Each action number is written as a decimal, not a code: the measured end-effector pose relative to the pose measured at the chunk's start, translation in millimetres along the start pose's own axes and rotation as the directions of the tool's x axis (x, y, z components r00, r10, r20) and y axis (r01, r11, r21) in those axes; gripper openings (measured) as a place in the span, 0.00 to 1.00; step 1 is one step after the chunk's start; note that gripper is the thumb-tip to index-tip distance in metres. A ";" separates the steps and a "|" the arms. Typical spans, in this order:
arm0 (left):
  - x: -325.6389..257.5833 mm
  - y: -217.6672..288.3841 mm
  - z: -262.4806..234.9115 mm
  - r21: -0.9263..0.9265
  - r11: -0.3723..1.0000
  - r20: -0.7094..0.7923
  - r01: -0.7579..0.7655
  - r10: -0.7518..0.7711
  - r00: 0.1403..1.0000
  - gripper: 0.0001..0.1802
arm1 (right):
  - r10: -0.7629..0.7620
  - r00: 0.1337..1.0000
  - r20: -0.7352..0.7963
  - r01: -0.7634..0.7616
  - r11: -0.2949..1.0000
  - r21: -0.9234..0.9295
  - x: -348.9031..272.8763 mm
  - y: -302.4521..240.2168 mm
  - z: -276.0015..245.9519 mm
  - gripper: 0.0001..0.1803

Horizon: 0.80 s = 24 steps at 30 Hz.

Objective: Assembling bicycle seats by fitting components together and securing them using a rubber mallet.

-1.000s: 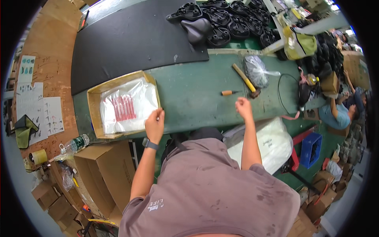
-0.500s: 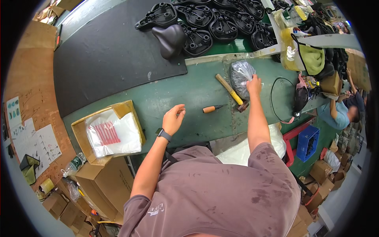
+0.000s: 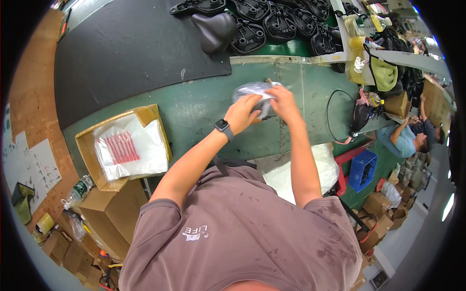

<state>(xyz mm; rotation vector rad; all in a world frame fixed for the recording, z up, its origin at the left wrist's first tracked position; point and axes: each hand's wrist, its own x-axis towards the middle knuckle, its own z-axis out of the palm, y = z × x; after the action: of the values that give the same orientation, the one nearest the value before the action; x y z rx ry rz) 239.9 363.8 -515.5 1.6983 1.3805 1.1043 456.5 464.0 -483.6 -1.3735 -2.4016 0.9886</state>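
Observation:
A clear plastic bag [image 3: 251,89] with greyish contents is held above the green workbench [image 3: 204,111], between my two hands. My left hand [image 3: 241,115], with a dark watch on the wrist, grips its near left side with curled fingers. At its right side, my right hand [image 3: 285,103] pinches the bag's whitish gathered end. Motion smears the bag a little, and its contents are too blurred to name. Only a small end of the hammer handle [image 3: 268,80] shows behind the bag; my hands and the bag hide the rest.
An open cardboard box [image 3: 164,127] holding white plastic bags stands at the left. A black mat [image 3: 141,63] covers the far left bench, with black bicycle saddles [image 3: 213,31] beyond. At right lie a cable loop [image 3: 330,114] and a blue crate [image 3: 362,169]; other people work farther off.
My right hand has lifted the plastic bag and brought it left and nearer. My left hand has moved right and taken hold of it too. The screwdriver is now hidden.

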 end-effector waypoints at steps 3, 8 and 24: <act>-41.0 -57.5 16.4 0.229 0.956 0.055 0.184 -0.201 0.978 0.18 | -0.047 0.984 -0.169 0.071 0.988 0.141 -2.8 -10.8 73.4 0.24; -100.8 -108.1 -1.7 0.266 0.891 0.012 0.368 -0.385 0.923 0.11 | 0.215 0.865 -0.454 -0.233 0.972 0.016 -45.5 -24.3 135.4 0.21; -48.7 -22.0 -21.7 0.044 0.952 -0.247 0.302 -0.282 0.927 0.05 | 0.169 0.923 -0.346 -0.095 0.971 0.221 -55.5 24.0 35.6 0.06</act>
<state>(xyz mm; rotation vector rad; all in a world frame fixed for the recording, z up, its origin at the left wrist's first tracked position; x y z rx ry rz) 207.3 320.5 -535.6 1.3864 1.7862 1.1174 486.4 410.4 -517.8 -1.5071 -1.9087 0.8868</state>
